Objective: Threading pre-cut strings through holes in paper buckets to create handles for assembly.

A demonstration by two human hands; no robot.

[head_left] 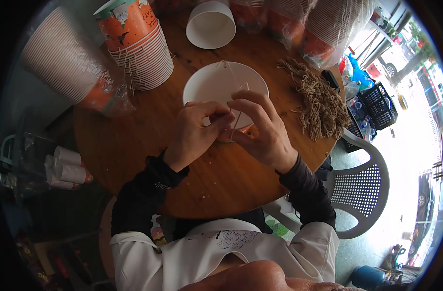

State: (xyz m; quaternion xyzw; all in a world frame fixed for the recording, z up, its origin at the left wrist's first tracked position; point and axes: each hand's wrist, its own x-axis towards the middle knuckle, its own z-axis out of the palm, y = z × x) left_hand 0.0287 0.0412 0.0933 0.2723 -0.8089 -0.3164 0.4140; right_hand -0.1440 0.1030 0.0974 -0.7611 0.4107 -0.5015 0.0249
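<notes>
A white-lined paper bucket [207, 82] stands on the round table in front of me, a bit of its orange outside showing below my fingers. A thin tan cord [238, 119] hangs across its near rim and loops up by my right fingers. My left hand [197, 128] is closed, thumb and forefinger pinching at the cord by the near rim; the exact pinch point is partly hidden. My right hand [265, 126] has its fingers curled round the cord, thumb low near the rim and forefinger higher. Another cord end [226, 65] shows at the bucket's far rim.
The wooden table [211, 184] bears a bundle of tan cords [318, 102] at right and a white bowl-shaped tub [210, 26] at the back. Stacked orange buckets [141, 48] and bagged bucket stacks [66, 58] stand left. A plastic chair [357, 189] is at right.
</notes>
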